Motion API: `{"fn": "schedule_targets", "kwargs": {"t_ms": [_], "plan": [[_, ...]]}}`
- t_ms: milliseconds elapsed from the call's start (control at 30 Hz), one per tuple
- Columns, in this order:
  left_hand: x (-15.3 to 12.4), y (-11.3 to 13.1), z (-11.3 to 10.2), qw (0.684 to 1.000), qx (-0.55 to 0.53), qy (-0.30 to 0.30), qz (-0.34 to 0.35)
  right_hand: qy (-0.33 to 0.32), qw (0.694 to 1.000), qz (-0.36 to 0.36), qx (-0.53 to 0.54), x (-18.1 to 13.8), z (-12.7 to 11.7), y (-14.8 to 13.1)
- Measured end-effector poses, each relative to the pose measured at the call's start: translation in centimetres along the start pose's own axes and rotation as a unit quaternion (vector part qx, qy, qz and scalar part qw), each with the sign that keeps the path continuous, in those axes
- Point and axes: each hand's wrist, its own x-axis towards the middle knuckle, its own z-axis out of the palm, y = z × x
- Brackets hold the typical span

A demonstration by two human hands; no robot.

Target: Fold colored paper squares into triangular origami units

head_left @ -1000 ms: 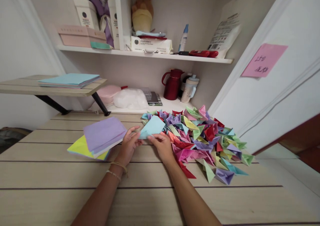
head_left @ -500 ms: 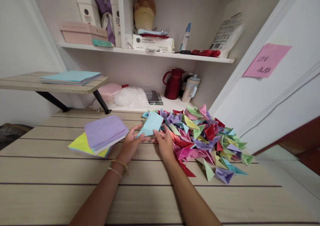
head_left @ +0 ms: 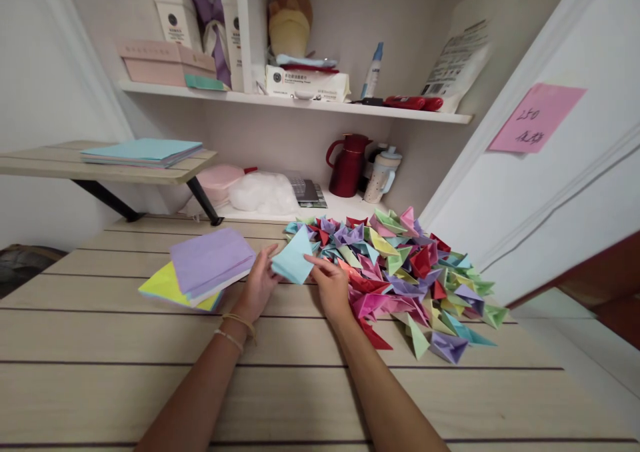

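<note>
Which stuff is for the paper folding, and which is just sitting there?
In use: blue paper, held by the left hand and right hand; stack of coloured sheets; pile of folded shapes.
Lying about: red jug, white cup, tissue pack, plush toy, pink note.

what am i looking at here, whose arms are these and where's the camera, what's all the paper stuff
There is no machine here: the two bare arms belong to one person, and the picture comes from a camera worn on that person's head, looking forward and down. The left hand and the right hand both have a grip on one light blue sheet, tilted over the wooden table. Beside the left hand lies a stack of flat sheets, purple on top. By the right hand is a heap of folded paper shapes in many colours. At the back stands a red jug.
</note>
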Motion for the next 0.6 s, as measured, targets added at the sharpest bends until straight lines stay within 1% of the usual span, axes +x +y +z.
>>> {"fn": "schedule_targets", "kwargs": {"t_ms": [67,133,233,333,433,533,600], "plan": [[-0.19,0.31,-0.07,0.999,-0.02,-0.016,-0.02,-0.021,0.997,-0.046,-0.059,-0.13,-0.05,0.06],[-0.3,0.39,-0.11,1.0,0.006,-0.017,-0.015,-0.033,0.992,-0.065,-0.102,-0.2,-0.12,0.16],[-0.14,0.1,-0.29,0.999,0.051,-0.014,0.006,-0.051,0.991,-0.034,-0.123,-0.25,-0.27,0.36],[0.24,-0.3,-0.66,0.998,0.059,0.001,0.011,-0.093,0.989,-0.004,-0.117,-0.24,-0.4,0.48],[0.49,-0.46,-0.9,0.998,0.061,0.021,0.016,-0.126,0.987,0.004,-0.104,-0.14,-0.43,0.54],[0.48,-0.37,-0.81,0.998,0.062,0.018,0.014,-0.124,0.989,0.012,-0.084,0.01,-0.39,0.61],[0.37,-0.22,-0.62,0.998,0.062,0.009,0.008,-0.114,0.991,0.003,-0.073,0.06,-0.39,0.62]]}}
